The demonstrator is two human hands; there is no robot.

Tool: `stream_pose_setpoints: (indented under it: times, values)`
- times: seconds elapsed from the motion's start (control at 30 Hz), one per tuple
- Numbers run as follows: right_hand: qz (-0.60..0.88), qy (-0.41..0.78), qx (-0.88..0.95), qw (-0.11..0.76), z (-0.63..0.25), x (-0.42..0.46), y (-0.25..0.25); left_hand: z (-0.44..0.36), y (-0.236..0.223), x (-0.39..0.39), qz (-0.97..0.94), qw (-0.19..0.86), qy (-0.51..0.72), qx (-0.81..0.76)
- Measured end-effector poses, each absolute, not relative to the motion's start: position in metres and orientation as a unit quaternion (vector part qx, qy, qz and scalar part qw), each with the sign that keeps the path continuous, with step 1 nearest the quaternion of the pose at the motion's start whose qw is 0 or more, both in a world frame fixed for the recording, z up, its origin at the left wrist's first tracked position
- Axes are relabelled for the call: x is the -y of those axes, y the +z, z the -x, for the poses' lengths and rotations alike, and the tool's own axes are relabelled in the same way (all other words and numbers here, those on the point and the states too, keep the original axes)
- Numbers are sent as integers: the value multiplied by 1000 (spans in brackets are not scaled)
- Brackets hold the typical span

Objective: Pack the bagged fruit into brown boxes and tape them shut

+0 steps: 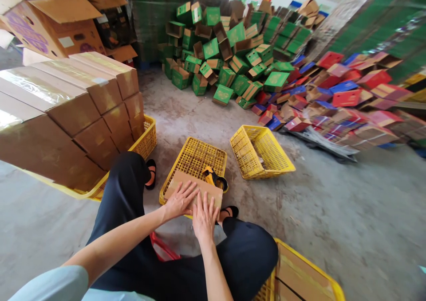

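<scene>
A flat brown cardboard piece lies on an upturned yellow plastic crate in front of my knees. My left hand rests palm down on its left part, fingers spread. My right hand presses flat on its near edge, fingers together and pointing away. A yellow and black tape dispenser sits on the crate just beyond the cardboard.
A second yellow crate lies tilted to the right. Stacked sealed brown cartons fill a yellow crate at left. Heaps of green boxes and red and blue boxes cover the far floor. Another yellow crate sits by my right leg.
</scene>
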State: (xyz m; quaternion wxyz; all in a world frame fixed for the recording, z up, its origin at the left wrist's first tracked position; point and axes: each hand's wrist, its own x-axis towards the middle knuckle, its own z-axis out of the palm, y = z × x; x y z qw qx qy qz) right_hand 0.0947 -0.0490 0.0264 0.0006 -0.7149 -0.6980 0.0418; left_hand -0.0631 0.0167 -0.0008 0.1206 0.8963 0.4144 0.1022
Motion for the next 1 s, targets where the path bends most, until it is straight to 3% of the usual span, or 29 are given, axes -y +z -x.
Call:
stream_pose_setpoints:
  times: [0.2, 0.4, 1.0]
  values:
    - [749, 62, 659, 5, -114, 72, 27, 88, -1, -28, -900, 158, 101, -395]
    - [790, 33, 609, 57, -125, 77, 11, 116, -2, -9, -867, 132, 98, -471]
    - [683, 2, 725, 93, -55, 48, -2, 82, 8, 15, -843, 80, 41, -530]
